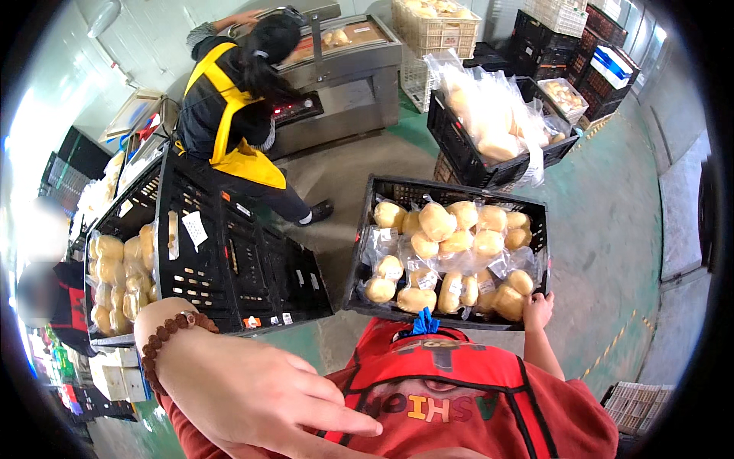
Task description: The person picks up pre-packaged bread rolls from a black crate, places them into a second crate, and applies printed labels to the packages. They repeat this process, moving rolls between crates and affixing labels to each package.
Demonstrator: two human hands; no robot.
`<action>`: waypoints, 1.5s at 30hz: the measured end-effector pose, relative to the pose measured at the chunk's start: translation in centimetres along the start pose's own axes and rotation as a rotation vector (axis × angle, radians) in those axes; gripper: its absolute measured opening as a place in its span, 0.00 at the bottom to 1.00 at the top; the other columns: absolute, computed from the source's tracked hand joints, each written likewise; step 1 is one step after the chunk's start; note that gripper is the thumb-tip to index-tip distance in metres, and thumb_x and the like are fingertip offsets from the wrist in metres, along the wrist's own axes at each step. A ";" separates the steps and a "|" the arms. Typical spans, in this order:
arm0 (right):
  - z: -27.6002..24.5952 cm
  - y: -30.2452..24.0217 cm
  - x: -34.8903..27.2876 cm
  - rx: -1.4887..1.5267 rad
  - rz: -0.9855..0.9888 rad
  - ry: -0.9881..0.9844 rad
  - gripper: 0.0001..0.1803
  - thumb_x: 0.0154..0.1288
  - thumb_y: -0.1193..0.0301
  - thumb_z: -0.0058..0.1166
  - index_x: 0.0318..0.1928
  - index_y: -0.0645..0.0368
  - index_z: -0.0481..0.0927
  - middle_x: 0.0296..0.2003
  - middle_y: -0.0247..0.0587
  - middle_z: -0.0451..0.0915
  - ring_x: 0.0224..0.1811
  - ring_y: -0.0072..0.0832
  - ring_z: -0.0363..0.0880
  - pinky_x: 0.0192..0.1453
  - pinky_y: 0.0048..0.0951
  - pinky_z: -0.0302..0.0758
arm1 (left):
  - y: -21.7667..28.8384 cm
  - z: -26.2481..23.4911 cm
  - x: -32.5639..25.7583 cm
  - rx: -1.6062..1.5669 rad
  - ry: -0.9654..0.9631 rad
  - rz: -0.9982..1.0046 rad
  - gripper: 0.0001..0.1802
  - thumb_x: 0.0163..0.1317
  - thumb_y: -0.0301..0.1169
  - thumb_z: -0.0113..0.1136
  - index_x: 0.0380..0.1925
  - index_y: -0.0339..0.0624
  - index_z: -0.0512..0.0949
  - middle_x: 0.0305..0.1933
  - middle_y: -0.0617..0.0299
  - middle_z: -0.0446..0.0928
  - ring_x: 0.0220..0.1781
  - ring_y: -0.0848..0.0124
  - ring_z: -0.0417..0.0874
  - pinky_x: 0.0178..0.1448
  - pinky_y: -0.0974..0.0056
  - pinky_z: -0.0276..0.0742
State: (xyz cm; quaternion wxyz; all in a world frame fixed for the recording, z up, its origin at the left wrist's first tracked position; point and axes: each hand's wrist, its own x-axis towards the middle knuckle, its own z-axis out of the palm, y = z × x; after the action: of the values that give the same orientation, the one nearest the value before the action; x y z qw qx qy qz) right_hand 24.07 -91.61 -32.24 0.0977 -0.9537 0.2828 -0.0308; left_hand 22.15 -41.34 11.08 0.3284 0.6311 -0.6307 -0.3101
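Observation:
A black plastic crate rests against the front of my red apron, filled with clear bags of rounded, pale yellow pieces that look like peeled potatoes. At the crate's near right corner, my right hand has its fingers hooked over the rim. Close in front of the camera, my left hand is raised with the index finger stretched out and nothing in it. A brown bead bracelet circles that wrist. The left hand is apart from the crate, and its lower fingers are cut off by the picture's edge.
A stack of black crates stands at my left, bagged yellow pieces on top. Beyond it, a person in a yellow apron works at a steel machine. Another black crate with plastic bags stands at far right. Green floor extends right.

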 end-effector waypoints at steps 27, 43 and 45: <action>0.9 0.2 0.6 0.006 -0.013 0.032 0.11 0.56 0.60 0.57 0.31 0.55 0.82 0.61 0.52 0.65 0.59 0.46 0.68 0.57 0.43 0.70 | -7.7 -2.0 -15.5 0.962 0.593 -1.327 0.28 0.53 0.38 0.63 0.54 0.41 0.72 0.50 0.49 0.77 0.52 0.52 0.76 0.56 0.55 0.72; 1.3 0.6 0.4 -0.037 0.007 0.023 0.14 0.57 0.58 0.56 0.32 0.55 0.82 0.62 0.53 0.64 0.59 0.46 0.68 0.57 0.44 0.69 | -12.2 1.1 -23.0 -0.222 0.881 -1.409 0.32 0.60 0.32 0.62 0.63 0.35 0.64 0.54 0.52 0.74 0.47 0.74 0.78 0.51 0.69 0.75; 1.3 0.3 0.5 -0.037 0.017 0.017 0.14 0.58 0.58 0.56 0.32 0.55 0.82 0.62 0.53 0.64 0.60 0.46 0.67 0.57 0.44 0.69 | -11.6 0.9 -23.1 -0.201 0.913 -1.402 0.32 0.60 0.31 0.61 0.63 0.35 0.64 0.54 0.53 0.74 0.48 0.75 0.77 0.51 0.69 0.75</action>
State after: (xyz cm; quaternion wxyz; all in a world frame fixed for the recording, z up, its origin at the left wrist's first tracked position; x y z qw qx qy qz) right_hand 24.51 -91.88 -33.52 0.0777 -0.9526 0.2923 -0.0325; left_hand 28.04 -18.43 0.69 0.3372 0.9078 0.1324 -0.2114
